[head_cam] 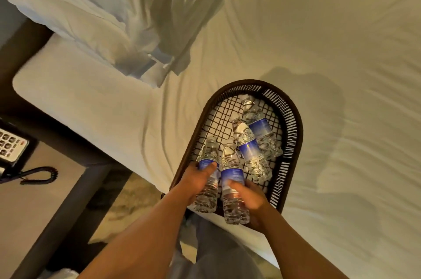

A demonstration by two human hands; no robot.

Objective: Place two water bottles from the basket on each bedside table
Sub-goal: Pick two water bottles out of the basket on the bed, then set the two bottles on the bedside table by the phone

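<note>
Left hand point(200, 178) wrapped round one bottle point(206, 178), right hand point(248, 196) round another point(232, 185) — both over the basket point(293, 142) on the bed, 2 more lying inside. Risk: basket overhung the bed edge — a knock could've tipped it.

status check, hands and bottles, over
Left hand gripping one bottle, right hand gripping another. Two spare bottles lying in basket on bed. Nothing blocking.
</note>
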